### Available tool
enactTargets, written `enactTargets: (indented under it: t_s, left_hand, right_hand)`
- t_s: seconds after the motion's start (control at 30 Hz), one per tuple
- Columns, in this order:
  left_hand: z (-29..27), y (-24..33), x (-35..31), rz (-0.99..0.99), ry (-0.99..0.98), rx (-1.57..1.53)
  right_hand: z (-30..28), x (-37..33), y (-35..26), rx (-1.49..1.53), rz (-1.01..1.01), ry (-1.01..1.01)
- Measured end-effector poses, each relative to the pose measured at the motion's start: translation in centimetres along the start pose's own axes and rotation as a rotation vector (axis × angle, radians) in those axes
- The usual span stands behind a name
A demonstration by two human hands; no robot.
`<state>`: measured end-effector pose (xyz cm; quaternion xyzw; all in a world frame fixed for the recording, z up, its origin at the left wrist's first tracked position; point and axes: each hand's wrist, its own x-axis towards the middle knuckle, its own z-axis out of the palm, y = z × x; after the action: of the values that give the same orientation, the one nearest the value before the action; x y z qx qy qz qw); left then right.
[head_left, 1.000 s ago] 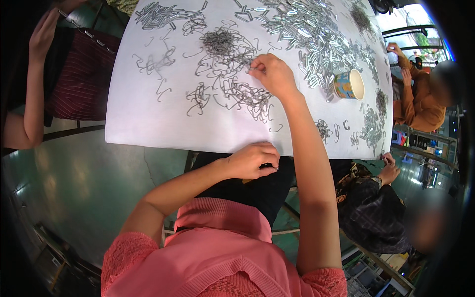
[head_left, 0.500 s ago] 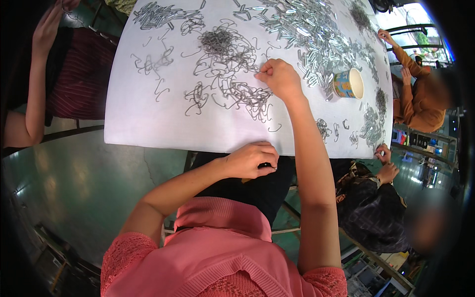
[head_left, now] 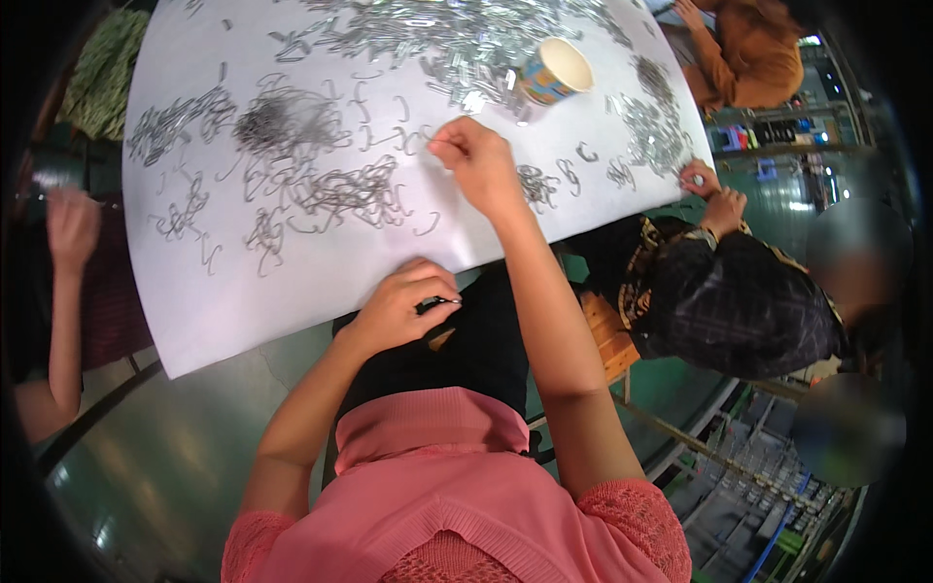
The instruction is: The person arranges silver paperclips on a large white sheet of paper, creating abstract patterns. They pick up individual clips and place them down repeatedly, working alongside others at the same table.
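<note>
White-covered counter [head_left: 190, 316] in front of wearer. R hand [head_left: 437, 146]: held over counter nr the loose end of the wire hooks [head_left: 348, 189]; grip narrow, thumb & index brought close; whether a hook is pinched cannot be told. L hand [head_left: 400, 306]: held at near edge of counter, above dark trousers [head_left: 486, 325]; fingers curled, small metal piece [head_left: 451, 301] gripped at tips, exact kind too small to be made out

Wire hooks: spread L of R hand in tangled heaps, w/ a few single ones laid out btwn heaps & R hand. Dense wire clump [head_left: 267, 124] seen behind, partly blurred. Shiny metal links [head_left: 462, 76] scattered in large heap along far side; smaller link group [head_left: 155, 136] at far L. Patterned paper cup [head_left: 552, 80] placed at near R fringe of large heap, mouth visible. Small hook pile [head_left: 535, 187] located just R of R forearm

Co-workers: at R, hand [head_left: 700, 180] of person in dark jacket [head_left: 734, 311] placed at counter corner; brown-orange sleeve [head_left: 734, 63] seen beyond. At L, another person's raised hand [head_left: 71, 228], blurred
</note>
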<state>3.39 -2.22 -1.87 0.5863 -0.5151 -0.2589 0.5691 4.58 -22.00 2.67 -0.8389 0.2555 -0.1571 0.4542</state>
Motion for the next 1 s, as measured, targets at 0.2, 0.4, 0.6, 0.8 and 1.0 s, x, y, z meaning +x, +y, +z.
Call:
enactTargets:
  t_s: [0.2,0.4,0.6,0.8,1.0]
  left_hand:
    - [0.1,0.4,0.0,-0.057,-0.027,0.011]
    - [0.1,0.9,0.2,-0.07,-0.012,0.026]
    - [0.4,1.1,0.5,-0.076,0.002,0.063]
    - [0.6,1.3,0.4,-0.107,0.028,0.083]
    - [0.7,1.4,0.5,-0.127,0.024,0.105]
  right_hand:
    - [-12.2,-3.6,9.3,-0.123,0.229,0.279]
    - [-16.4,-4.9,11.9,-0.166,0.322,0.344]
    - [-18.0,-4.7,13.1,-0.253,0.325,0.633]
    - [-19.5,-7.3,17.1,-0.13,0.356,0.869]
    - [-16.0,-8.5,14.1,-0.034,0.345,0.678]
